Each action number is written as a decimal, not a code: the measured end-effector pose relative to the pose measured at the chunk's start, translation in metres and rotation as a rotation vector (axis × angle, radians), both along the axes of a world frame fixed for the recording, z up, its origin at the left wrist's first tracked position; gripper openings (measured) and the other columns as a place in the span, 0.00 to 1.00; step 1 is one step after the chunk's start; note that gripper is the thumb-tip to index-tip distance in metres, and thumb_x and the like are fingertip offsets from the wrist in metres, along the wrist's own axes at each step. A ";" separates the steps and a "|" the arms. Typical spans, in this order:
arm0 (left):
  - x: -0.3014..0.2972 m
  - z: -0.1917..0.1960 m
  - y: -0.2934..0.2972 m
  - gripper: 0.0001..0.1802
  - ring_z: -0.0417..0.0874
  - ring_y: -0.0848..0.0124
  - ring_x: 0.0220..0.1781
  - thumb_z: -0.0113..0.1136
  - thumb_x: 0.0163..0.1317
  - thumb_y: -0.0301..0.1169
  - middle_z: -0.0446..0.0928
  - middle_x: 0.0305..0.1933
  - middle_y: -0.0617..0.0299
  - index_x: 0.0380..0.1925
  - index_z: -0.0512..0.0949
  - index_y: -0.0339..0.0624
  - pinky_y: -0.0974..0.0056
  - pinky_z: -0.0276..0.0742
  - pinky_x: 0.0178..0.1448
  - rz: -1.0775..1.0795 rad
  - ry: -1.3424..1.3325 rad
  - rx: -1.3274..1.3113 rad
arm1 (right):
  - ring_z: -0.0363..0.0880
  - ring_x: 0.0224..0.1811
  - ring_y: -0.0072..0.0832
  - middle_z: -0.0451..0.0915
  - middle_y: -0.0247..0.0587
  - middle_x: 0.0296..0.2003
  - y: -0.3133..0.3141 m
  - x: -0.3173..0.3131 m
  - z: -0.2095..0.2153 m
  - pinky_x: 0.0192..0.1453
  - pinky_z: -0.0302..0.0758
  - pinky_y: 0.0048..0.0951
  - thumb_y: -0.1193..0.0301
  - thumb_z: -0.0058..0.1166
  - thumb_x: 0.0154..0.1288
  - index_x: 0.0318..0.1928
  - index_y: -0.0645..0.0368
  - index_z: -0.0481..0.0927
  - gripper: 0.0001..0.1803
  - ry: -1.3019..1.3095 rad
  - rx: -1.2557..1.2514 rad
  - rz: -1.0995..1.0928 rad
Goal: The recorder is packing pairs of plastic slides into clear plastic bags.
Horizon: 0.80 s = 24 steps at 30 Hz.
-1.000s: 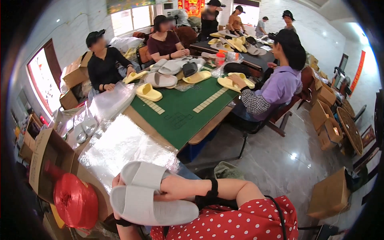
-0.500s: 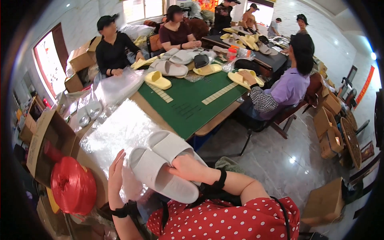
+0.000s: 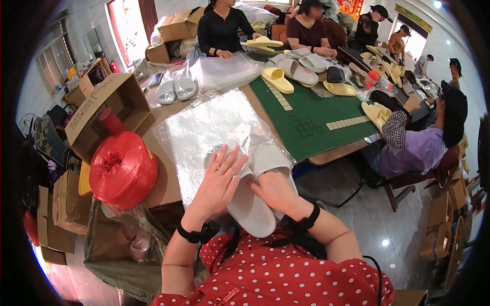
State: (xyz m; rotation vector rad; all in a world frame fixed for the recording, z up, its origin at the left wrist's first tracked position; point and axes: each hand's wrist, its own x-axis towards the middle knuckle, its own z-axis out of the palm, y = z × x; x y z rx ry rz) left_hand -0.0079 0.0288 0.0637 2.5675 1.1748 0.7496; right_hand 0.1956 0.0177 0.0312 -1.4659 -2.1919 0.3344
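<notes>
Pressing down on a pair of white slippers (image 3: 255, 188), both hands work at the near edge of a stack of clear plastic bags (image 3: 214, 127). The left hand (image 3: 217, 183) lies flat with its fingers spread open over one slipper, a ring on one finger; it grips nothing. The right hand (image 3: 275, 191) rests on the other slipper, palm down; its fingers are hidden from this side, so whether they curl round the slipper cannot be told. The slippers' toe ends sit under or inside the top bag, their heels toward the person's red dotted shirt (image 3: 275, 275).

Left of the bags stands a big spool of red twine (image 3: 122, 171), and behind that an open cardboard box (image 3: 104, 109). Beyond the bags, on the far side, another pair of white slippers in plastic (image 3: 176, 89) lies just beside more bags. Right of the bags a green mat (image 3: 311, 117) covers the table, with yellow slippers (image 3: 278, 79) and grey ones at its far edge. Other people sit around the mat: one in black (image 3: 222, 28) across from the bags, one in a purple shirt (image 3: 413, 148) at the right.
</notes>
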 end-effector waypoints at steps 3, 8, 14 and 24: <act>-0.001 0.003 0.001 0.29 0.47 0.51 0.82 0.42 0.71 0.30 0.55 0.80 0.55 0.72 0.64 0.48 0.47 0.40 0.82 -0.049 -0.036 -0.005 | 0.82 0.29 0.55 0.81 0.60 0.26 -0.003 -0.007 0.005 0.36 0.79 0.51 0.60 0.53 0.68 0.27 0.68 0.82 0.22 -0.028 -0.063 0.098; -0.013 -0.012 0.025 0.27 0.50 0.48 0.81 0.43 0.72 0.31 0.56 0.78 0.47 0.71 0.65 0.43 0.48 0.42 0.81 0.059 -0.217 -0.101 | 0.82 0.30 0.54 0.81 0.59 0.26 -0.009 0.005 0.003 0.36 0.78 0.50 0.60 0.53 0.67 0.30 0.68 0.82 0.20 0.027 -0.008 0.061; -0.022 -0.010 0.020 0.27 0.50 0.45 0.81 0.42 0.73 0.33 0.56 0.78 0.47 0.71 0.65 0.43 0.46 0.41 0.81 0.095 -0.033 -0.161 | 0.83 0.31 0.53 0.81 0.59 0.25 -0.023 -0.004 -0.001 0.37 0.79 0.49 0.63 0.56 0.63 0.28 0.69 0.82 0.18 -0.007 -0.073 0.245; -0.010 0.007 0.004 0.27 0.50 0.48 0.81 0.44 0.70 0.31 0.56 0.78 0.49 0.70 0.66 0.45 0.46 0.41 0.81 -0.023 -0.032 -0.155 | 0.84 0.32 0.54 0.82 0.61 0.28 -0.017 -0.005 -0.001 0.37 0.80 0.49 0.63 0.54 0.65 0.29 0.69 0.82 0.18 0.039 -0.086 0.181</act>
